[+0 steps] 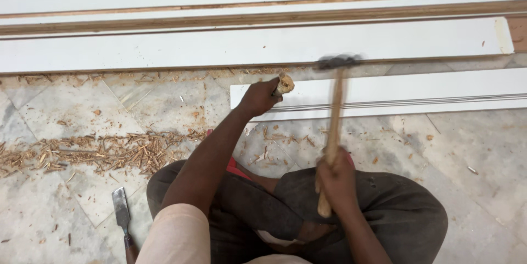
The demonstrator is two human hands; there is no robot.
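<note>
A grey marble floor [71,110] fills the view, littered with wood shavings [99,151]. Long white boards [247,47] lie stacked along its far edge; a shorter white board [411,96] lies nearer, toward the right. The right hand [336,179] is closed round a wooden-handled hammer [333,127], its head blurred. The left hand [261,96] grips a wooden-handled chisel [284,84] at the short board's left end. A spare chisel [122,214] lies at the near left.

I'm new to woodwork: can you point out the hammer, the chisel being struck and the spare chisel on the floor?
hammer [333,127], head view, wooden handle.
struck chisel [285,83], head view, wooden butt.
spare chisel [121,207], head view, flat blade.
</note>
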